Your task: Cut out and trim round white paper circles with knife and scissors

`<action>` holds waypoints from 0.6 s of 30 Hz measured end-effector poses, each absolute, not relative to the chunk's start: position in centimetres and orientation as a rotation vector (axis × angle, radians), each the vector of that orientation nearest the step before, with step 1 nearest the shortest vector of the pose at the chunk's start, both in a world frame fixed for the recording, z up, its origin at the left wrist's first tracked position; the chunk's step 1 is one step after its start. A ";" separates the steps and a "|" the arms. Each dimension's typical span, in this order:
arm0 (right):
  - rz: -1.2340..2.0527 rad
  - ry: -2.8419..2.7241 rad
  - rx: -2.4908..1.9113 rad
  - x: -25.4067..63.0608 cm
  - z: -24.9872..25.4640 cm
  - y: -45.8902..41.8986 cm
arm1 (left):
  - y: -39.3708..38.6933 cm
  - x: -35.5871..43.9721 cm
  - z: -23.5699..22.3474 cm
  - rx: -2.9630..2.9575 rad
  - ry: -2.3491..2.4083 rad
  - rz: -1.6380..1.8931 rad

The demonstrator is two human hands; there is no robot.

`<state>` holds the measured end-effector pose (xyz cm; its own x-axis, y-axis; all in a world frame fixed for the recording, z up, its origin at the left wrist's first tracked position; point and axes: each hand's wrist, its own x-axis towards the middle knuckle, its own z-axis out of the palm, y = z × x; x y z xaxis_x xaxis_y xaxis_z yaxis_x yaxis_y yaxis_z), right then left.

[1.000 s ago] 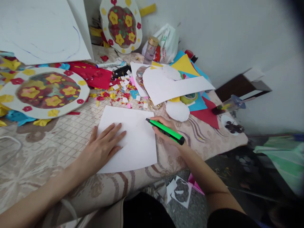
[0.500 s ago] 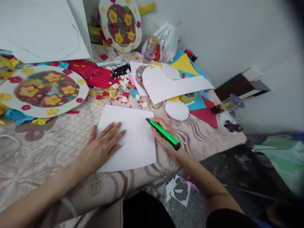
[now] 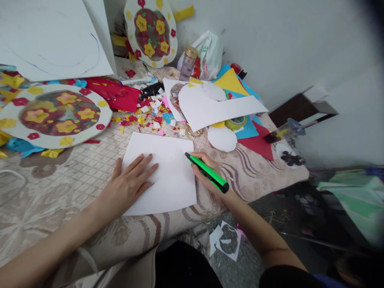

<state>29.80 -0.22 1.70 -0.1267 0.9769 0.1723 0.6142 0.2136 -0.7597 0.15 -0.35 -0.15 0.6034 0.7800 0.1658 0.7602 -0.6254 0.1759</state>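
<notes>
A sheet of white paper (image 3: 171,176) lies flat near the table's front edge. My left hand (image 3: 132,182) rests on its left part, fingers spread and palm down. At the sheet's right edge, my right hand (image 3: 205,166) is closed around a green and black utility knife (image 3: 210,174). The knife slants, its black tip end pointing up and left over the paper near the top right corner. Whether the blade is out, or touches the paper, I cannot tell.
Small paper scraps (image 3: 150,114) lie behind the sheet, with cut white card (image 3: 216,106) and a roll of tape (image 3: 237,123) to the right. A flower-decorated oval frame (image 3: 105,116) sits at left; a similar one (image 3: 129,44) stands behind. A lidded jar (image 3: 188,64) stands by the wall.
The knife tip and my right hand have shifted very slightly down against the paper. My left hand keeps its place on the sheet. The whole view has moved a little.
</notes>
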 end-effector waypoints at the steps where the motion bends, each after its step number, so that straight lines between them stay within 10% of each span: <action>1: 0.699 -1.833 -1.483 29.8 1.9 -0.3 | -0.3 0.2 -0.2 2.740 1.315 0.349; 18: 0.707 -2.000 -1.351 31.6 3.6 -0.8 | -0.3 0.2 -0.1 2.788 1.327 0.341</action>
<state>31.65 -0.75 3.60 -0.2879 0.9380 0.1930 0.6086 0.3348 -0.7194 0.20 -0.29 -0.10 0.6112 0.7703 0.1817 0.7625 -0.6347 0.1256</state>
